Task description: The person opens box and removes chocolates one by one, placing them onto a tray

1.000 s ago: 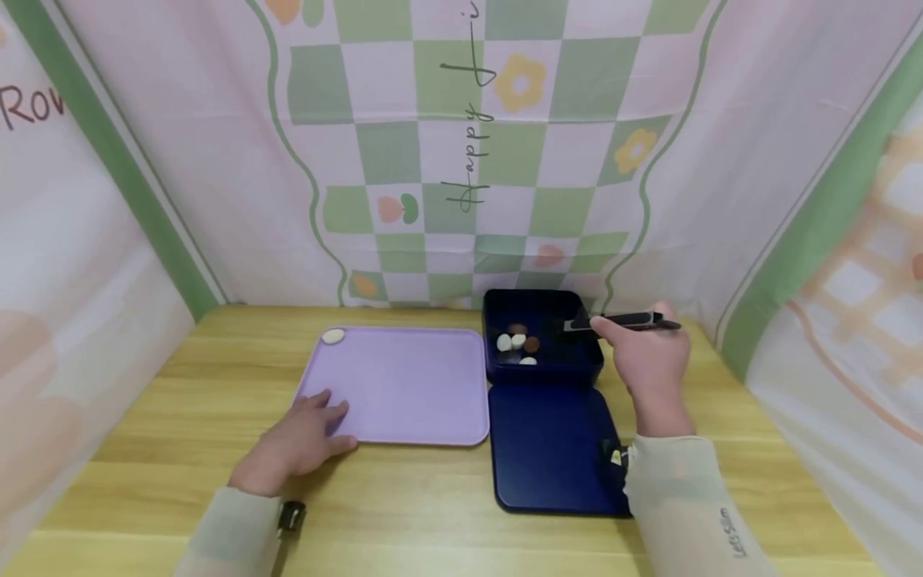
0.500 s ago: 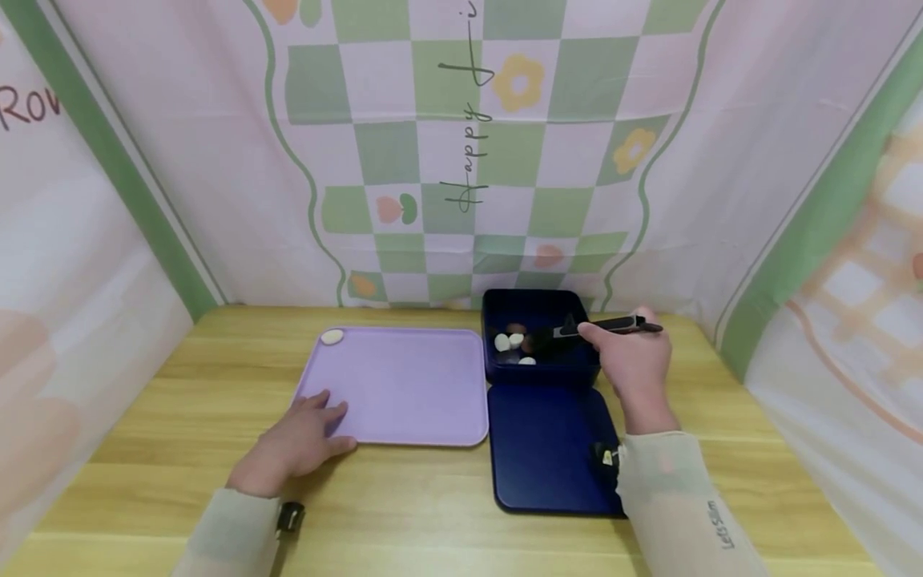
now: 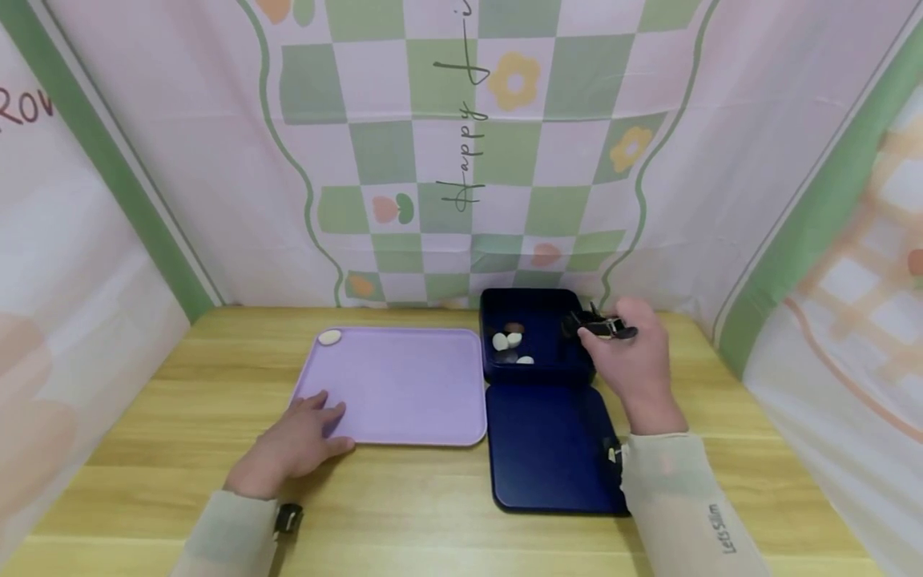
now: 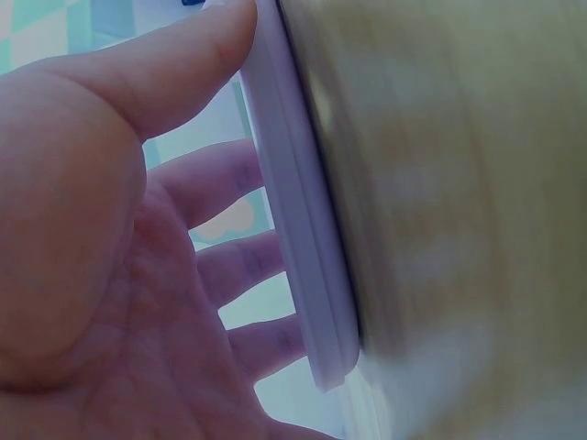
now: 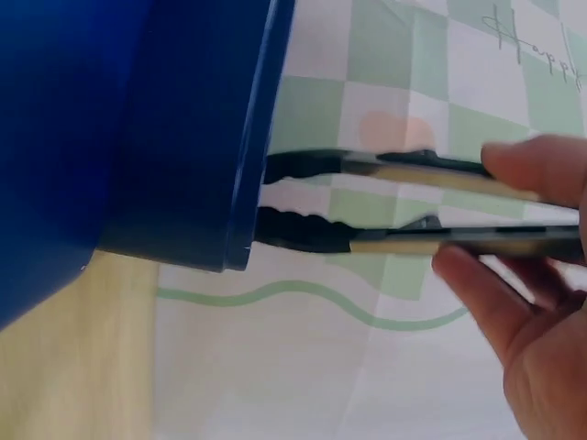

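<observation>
My right hand [image 3: 638, 361] holds a pair of black-tipped tongs [image 3: 609, 328] over the right side of a dark blue box [image 3: 541, 374]. In the right wrist view the arms of the tongs [image 5: 404, 240] stand apart, their tips hidden behind the box wall [image 5: 197, 119]; what lies between them cannot be seen. White pebble-like pieces [image 3: 501, 342], a brown one [image 3: 514, 328] and a dark one [image 3: 508, 355] lie in the box's left half. My left hand [image 3: 288, 445] rests on the near left corner of a lilac tray [image 3: 404, 385], fingers spread, thumb along its edge [image 4: 298, 174].
One pale oval piece [image 3: 329, 337] lies in the tray's far left corner. A dark blue lid [image 3: 551, 449] lies flat in front of the box, beside the tray. A patterned curtain [image 3: 447, 160] hangs behind the wooden table [image 3: 404, 513].
The tongs reached left to the pieces, then drew back right and turned. A brown piece near the box's middle no longer shows there. My left hand stays on the tray.
</observation>
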Demonstrator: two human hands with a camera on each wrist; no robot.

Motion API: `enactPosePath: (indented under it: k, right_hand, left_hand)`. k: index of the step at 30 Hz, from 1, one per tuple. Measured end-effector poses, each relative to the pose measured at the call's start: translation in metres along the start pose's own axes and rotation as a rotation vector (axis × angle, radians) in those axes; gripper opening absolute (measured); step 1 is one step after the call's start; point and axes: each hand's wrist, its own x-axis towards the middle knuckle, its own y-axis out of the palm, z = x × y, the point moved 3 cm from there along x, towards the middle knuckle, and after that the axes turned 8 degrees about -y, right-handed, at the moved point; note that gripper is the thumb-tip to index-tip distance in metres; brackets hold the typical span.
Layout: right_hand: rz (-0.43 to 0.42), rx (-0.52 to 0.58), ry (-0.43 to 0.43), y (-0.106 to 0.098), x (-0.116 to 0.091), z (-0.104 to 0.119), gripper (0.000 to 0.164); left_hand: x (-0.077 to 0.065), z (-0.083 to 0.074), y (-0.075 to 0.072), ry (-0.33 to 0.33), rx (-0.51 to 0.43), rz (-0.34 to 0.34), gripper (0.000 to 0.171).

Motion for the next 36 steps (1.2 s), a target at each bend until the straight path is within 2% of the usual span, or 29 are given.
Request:
enactPosePath:
  k: [3, 6, 9, 15, 19, 27, 30, 36]
  right_hand:
    - [0.066, 0.017, -0.132, 0.006, -0.002, 0.003, 0.041]
    - [0.136, 0.044, -0.163, 0.010, -0.003, 0.006, 0.047]
    - [0.164, 0.071, -0.103, 0.011, -0.004, 0.009, 0.043]
    - [0.196, 0.065, 0.115, 0.004, -0.004, 0.007, 0.035]
    - [0.218, 0.093, 0.215, 0.001, -0.004, 0.003, 0.035]
    - [0.251, 0.110, 0.291, -0.003, -0.002, 0.002, 0.039]
    - [0.239, 0.109, 0.319, -0.006, -0.001, 0.003, 0.041]
    - [0.210, 0.088, 0.319, -0.011, -0.001, 0.000, 0.039]
  left_hand:
    - [0.000, 0.001, 0.000, 0.001, 0.002, 0.000, 0.069]
    - [-0.001, 0.001, 0.000, 0.006, 0.001, -0.002, 0.068]
    - [-0.001, 0.000, 0.000, 0.012, 0.002, -0.007, 0.068]
    - [-0.002, -0.001, -0.001, 0.015, 0.009, -0.010, 0.068]
    - [-0.002, 0.000, -0.001, 0.011, 0.010, -0.010, 0.068]
    - [-0.001, 0.001, 0.000, 0.001, 0.009, -0.010, 0.068]
    - [-0.001, 0.001, 0.000, 0.003, 0.011, -0.010, 0.068]
    - [-0.001, 0.001, 0.000, 0.005, 0.011, -0.011, 0.068]
